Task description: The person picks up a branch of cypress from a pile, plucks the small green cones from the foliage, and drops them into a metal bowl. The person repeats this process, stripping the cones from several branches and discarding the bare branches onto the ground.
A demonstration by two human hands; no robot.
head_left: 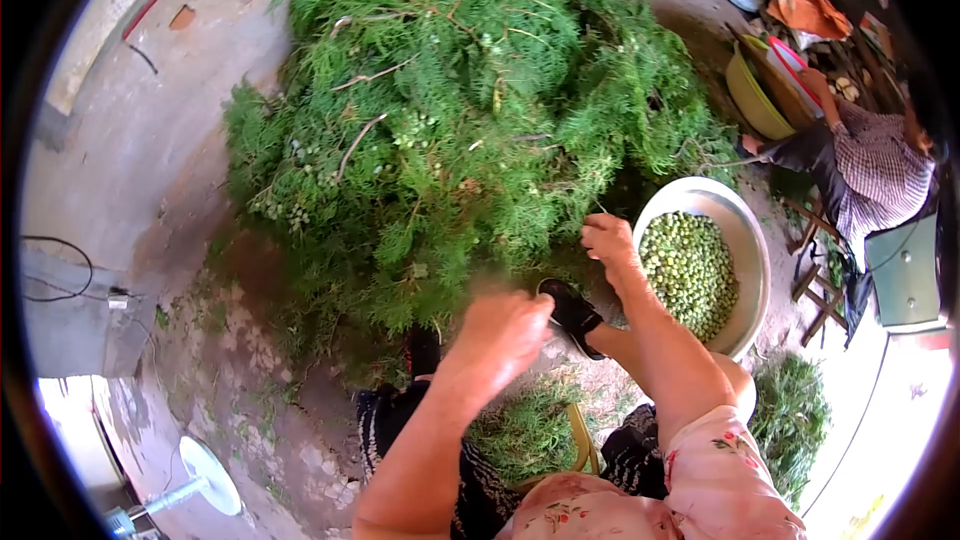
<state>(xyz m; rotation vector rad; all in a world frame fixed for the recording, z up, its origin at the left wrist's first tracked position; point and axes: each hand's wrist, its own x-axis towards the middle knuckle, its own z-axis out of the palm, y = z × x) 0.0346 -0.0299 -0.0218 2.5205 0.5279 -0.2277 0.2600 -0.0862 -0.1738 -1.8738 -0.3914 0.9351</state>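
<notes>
Person reached toward a feathery green branch heap (450, 120).
Right hand (610, 245) pinched narrow by the close-set round metal bowl (752, 240); left hand (500, 330) blurred, grip unclear.

Big heap of feathery green branches (460, 110) on the ground, metal bowl (722, 202) of small green berries (690, 275) just beside.

We see no text, label, brand, number or sign that we can read anywhere in view.
</notes>
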